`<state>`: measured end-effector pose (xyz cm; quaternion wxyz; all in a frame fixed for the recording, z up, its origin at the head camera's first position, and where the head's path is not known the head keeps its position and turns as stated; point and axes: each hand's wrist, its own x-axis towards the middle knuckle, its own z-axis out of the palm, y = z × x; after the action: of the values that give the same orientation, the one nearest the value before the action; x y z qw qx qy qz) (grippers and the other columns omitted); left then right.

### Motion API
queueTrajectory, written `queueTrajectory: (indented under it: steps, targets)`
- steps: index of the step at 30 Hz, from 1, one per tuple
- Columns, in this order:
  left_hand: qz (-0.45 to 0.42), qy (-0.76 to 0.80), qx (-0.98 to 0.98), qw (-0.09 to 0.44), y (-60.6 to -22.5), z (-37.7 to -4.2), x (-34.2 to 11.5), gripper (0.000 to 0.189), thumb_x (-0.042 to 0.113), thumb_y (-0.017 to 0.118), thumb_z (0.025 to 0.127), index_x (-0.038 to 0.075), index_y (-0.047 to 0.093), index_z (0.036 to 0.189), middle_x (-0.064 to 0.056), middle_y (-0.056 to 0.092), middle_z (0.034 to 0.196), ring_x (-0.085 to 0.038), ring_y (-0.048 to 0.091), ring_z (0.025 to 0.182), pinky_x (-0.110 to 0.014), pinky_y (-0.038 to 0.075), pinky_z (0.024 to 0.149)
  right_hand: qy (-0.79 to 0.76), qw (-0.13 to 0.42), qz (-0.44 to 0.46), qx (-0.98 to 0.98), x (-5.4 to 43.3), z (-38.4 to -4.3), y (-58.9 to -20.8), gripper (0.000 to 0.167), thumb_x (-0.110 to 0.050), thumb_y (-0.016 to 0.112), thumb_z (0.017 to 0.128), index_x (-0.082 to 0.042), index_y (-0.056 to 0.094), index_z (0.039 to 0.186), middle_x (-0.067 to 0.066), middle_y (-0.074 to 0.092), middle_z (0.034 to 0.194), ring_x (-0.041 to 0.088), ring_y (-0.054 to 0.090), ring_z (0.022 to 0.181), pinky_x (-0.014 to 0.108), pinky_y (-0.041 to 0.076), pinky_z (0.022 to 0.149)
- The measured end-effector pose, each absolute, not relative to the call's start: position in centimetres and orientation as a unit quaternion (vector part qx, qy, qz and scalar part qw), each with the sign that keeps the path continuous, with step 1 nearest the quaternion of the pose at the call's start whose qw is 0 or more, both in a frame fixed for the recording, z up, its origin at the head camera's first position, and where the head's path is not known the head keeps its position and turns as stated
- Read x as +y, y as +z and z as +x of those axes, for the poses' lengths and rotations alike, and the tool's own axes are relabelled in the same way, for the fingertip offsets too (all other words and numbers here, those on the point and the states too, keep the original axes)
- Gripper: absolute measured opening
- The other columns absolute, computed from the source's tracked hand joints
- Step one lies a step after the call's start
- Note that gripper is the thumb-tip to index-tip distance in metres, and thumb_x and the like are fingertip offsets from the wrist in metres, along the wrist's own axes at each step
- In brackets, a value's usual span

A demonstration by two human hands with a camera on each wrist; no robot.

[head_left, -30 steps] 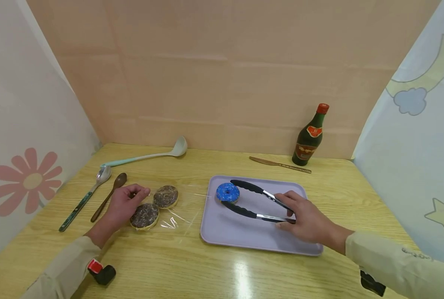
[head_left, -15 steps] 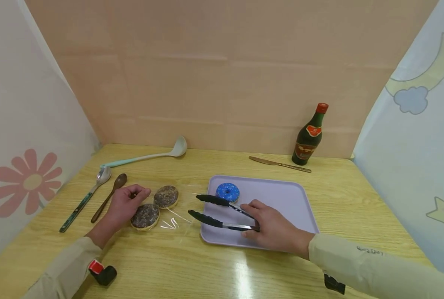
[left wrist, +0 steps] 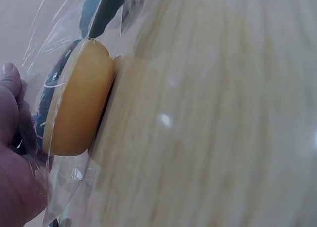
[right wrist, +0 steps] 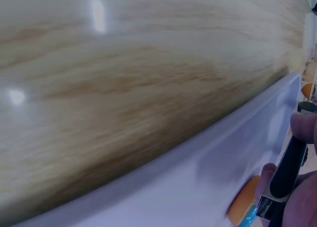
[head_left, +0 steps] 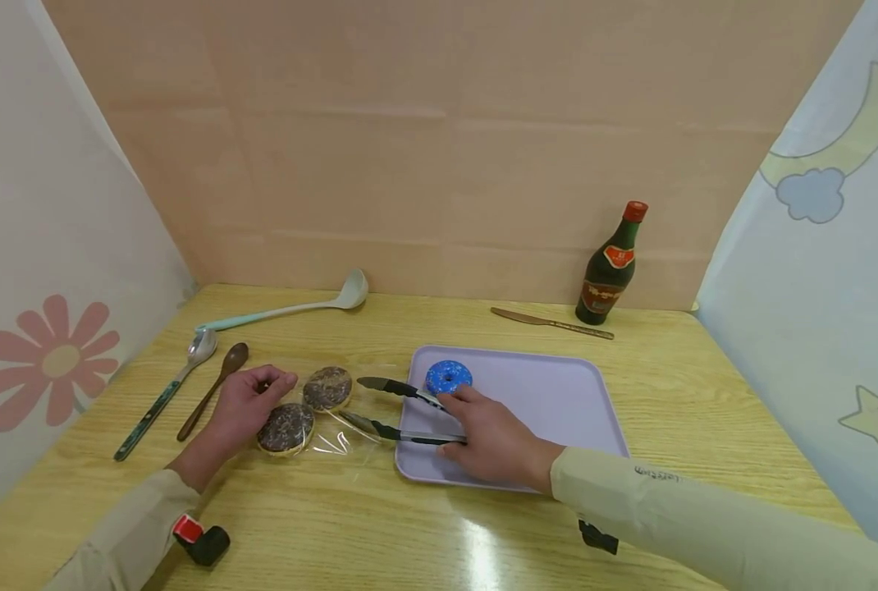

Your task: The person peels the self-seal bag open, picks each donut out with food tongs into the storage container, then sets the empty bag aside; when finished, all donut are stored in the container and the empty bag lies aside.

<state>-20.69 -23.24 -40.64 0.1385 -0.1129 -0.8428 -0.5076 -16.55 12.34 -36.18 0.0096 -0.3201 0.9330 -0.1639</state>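
My right hand grips a pair of black-and-steel tongs over the left part of the lilac tray. The spread tips of the tongs reach left past the tray's edge, close to two chocolate donuts in a clear plastic bag. Nothing sits between the tips. A blue-iced donut rests on the tray just behind the tongs. At the bag's left end, my left hand pinches the plastic beside the donuts. The left wrist view shows one bagged donut right by that hand.
Left of the bag lie a brown spoon and a green-handled spoon. Behind them is a ladle. A knife and a green bottle are behind the tray. Cloth walls border the table.
The tongs were around the blue donut on the tray. My right hand has carried them left, leaving that donut in place, toward the bagged donuts. My left hand stays put.
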Motion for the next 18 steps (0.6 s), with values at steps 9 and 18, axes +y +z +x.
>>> queueTrajectory:
  steps: [9, 18]
  targets:
    - [-0.115, -0.51, -0.842, 0.13, -40.5, -20.6, -23.1, 0.024, 0.016, 0.062, 0.094, -0.005, 0.067, 0.083, -0.017, 0.064, 0.08, -0.008, 0.048, 0.064, -0.023, 0.041, 0.055, -0.156, 0.019, -0.302, 0.94, 10.5, -16.9, -36.0, 0.069, -0.031, 0.072, 0.084, 0.002, 0.044, 0.138, 0.009, 0.048, 0.118, 0.018, 0.056, 0.09, 0.034, 0.048, 0.077]
    - [-0.122, -0.509, -0.842, 0.13, -40.9, -20.9, -23.4, 0.019, 0.012, 0.062, 0.093, -0.003, 0.068, 0.083, -0.016, 0.065, 0.082, -0.007, 0.048, 0.064, -0.022, 0.04, 0.055, -0.147, 0.019, -0.304, 0.941, 9.6, -17.1, -36.0, 0.073, -0.032, 0.071, 0.085, 0.004, 0.04, 0.14, 0.012, 0.047, 0.123, 0.02, 0.056, 0.092, 0.035, 0.048, 0.079]
